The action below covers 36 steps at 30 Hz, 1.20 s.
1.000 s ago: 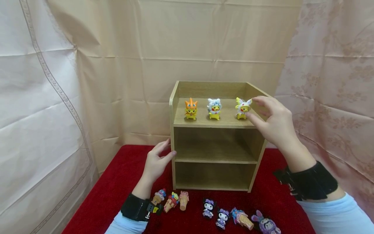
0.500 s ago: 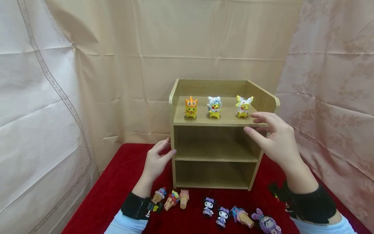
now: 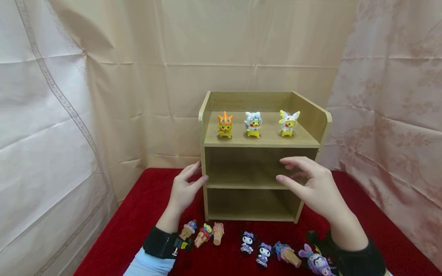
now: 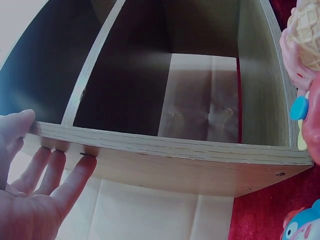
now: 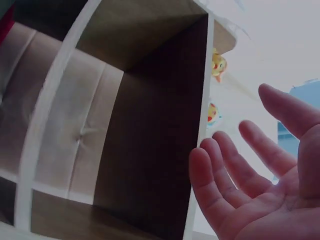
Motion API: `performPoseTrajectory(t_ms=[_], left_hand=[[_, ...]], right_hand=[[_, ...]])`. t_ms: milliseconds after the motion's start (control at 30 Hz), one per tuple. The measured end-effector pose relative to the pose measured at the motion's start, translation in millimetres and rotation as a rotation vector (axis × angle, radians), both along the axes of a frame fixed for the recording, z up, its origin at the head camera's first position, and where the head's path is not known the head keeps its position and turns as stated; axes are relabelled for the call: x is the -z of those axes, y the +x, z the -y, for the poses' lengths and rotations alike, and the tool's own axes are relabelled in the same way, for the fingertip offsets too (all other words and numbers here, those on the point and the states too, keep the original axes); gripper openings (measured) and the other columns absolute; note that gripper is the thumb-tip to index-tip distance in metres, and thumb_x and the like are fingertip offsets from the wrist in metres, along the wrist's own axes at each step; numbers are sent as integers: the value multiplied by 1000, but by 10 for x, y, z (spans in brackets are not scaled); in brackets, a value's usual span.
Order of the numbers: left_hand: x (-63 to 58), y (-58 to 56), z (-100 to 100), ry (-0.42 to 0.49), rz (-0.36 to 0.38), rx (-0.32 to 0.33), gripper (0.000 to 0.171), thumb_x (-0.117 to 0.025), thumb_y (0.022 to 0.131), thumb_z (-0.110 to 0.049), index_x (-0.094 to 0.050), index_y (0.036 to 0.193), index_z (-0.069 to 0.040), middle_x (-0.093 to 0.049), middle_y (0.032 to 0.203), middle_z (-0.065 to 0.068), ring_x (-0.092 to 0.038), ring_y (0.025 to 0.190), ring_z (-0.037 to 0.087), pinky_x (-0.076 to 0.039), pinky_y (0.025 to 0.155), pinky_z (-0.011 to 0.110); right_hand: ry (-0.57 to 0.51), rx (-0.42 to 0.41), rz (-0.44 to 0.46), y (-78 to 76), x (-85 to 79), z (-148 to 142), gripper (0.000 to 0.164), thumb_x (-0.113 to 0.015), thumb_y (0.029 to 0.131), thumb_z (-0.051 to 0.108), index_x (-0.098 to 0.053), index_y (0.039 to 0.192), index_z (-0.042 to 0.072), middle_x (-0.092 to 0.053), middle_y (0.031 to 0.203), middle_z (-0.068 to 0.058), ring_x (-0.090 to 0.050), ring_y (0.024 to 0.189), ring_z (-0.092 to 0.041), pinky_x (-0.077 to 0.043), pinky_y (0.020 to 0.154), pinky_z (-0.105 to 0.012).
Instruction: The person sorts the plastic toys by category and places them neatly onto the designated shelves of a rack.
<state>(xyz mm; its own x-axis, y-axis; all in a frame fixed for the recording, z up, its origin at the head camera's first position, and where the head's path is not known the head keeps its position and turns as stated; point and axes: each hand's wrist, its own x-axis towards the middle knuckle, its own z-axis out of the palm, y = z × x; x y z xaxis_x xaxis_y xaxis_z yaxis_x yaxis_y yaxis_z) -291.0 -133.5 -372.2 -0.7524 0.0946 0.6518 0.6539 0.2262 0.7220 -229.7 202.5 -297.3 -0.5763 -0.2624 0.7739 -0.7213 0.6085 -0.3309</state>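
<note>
A wooden three-tier shelf [image 3: 260, 145] stands on the red cloth. My left hand [image 3: 185, 191] holds its left side panel, thumb on the front edge and fingertips against the outer face, as the left wrist view shows. My right hand [image 3: 312, 188] hovers before the right part of the middle compartment, fingers spread and nothing between them. On the top board stand an orange-hooded yellow figurine [image 3: 225, 125], a pale-blue-hooded one [image 3: 253, 125] and a white-eared one [image 3: 288, 124].
In front of the shelf lie ice-cream-cone figurines [image 3: 218, 234] at left. Toward the right are two black-and-purple figurines [image 3: 247, 243], a blue-topped cone [image 3: 287, 254] and a purple rabbit-eared figurine [image 3: 315, 261], near my right wrist strap. Curtains [image 3: 148, 96] hang behind.
My right hand has left the white-eared figurine, which stays on the top board, and has come down in front of the middle compartment. The left hand stays at the side panel.
</note>
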Motion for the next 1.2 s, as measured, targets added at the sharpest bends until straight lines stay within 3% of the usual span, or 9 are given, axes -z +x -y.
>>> performPoseTrajectory(t_ms=[200, 400, 700, 867, 967, 1200], left_hand=[[6, -10, 3, 0, 0, 0, 50, -68, 88, -3, -52, 135, -2, -55, 129, 13, -53, 113, 17, -54, 81, 34], [-7, -23, -2, 4, -7, 4, 50, -68, 88, -3, -51, 135, -1, -55, 129, 13, -53, 113, 17, -54, 81, 34], [-1, -15, -8, 19, -9, 9, 50, -69, 86, 0, -52, 134, 0, -56, 127, 15, -53, 113, 19, -54, 80, 34], [2, -14, -12, 14, -4, 15, 51, -69, 87, -1, -51, 135, 0, -55, 128, 15, -53, 114, 18, -54, 80, 34], [8, -9, -2, 11, -1, 6, 51, -69, 87, -1, -51, 135, 0, -55, 129, 14, -52, 115, 19, -54, 80, 34], [-10, -10, 4, 10, 0, 13, 52, -69, 87, -1, -51, 135, 0, -54, 129, 15, -50, 117, 30, -54, 80, 35]], right_hand=[[17, -50, 91, 23, 186, 57, 40, -80, 78, 12, -65, 114, 17, -62, 108, 10, -59, 93, -7, -57, 67, -28], [71, -63, 200, 18, 347, 79, 39, -78, 82, 25, -63, 119, 24, -61, 112, 11, -58, 99, -12, -57, 69, -35], [151, -87, 382, -6, 555, 123, 47, -73, 84, 40, -60, 125, 22, -59, 118, 13, -56, 99, -6, -56, 75, -37], [189, -93, 429, -24, 666, 150, 50, -73, 83, 44, -57, 127, 29, -58, 121, 13, -54, 102, -7, -54, 76, -38], [224, -106, 453, -46, 729, 179, 52, -72, 83, 46, -55, 129, 28, -57, 124, 12, -53, 107, -10, -53, 77, -39], [340, -135, 520, -86, 840, 225, 58, -69, 85, 49, -53, 133, 21, -54, 130, 4, -48, 117, -12, -47, 93, -46]])
